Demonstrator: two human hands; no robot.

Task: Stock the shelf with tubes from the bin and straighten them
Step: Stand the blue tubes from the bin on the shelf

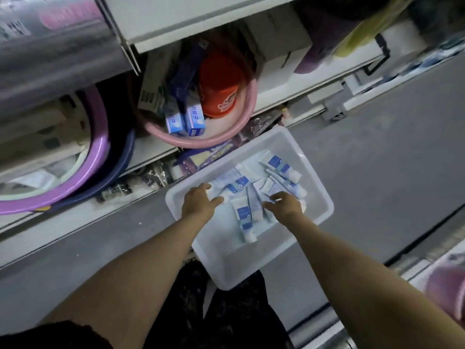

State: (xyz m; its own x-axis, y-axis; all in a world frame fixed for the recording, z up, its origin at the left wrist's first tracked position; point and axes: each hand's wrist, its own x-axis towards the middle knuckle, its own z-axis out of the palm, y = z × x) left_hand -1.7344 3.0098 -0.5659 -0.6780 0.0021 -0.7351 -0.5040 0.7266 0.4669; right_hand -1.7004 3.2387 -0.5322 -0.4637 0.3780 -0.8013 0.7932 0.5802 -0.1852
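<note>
Tubes [245,222] in bin [239,268] on grey floor [377,159]

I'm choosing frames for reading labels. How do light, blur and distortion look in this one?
Head view: dim, bluish light with no hard shadows; the upper shelf and the top-left corner are smeared by motion blur; the tubes in the bin are sharper, though their small print is unreadable; the left hand and right hand look slightly soft; the wide lens stretches the forearms toward the bottom edge.

I see a pink basin [201,144] holding an orange-red tub [221,84] and two blue boxes [195,117], toothpaste perhaps; a purple basin [98,147] sits beside it.
</note>
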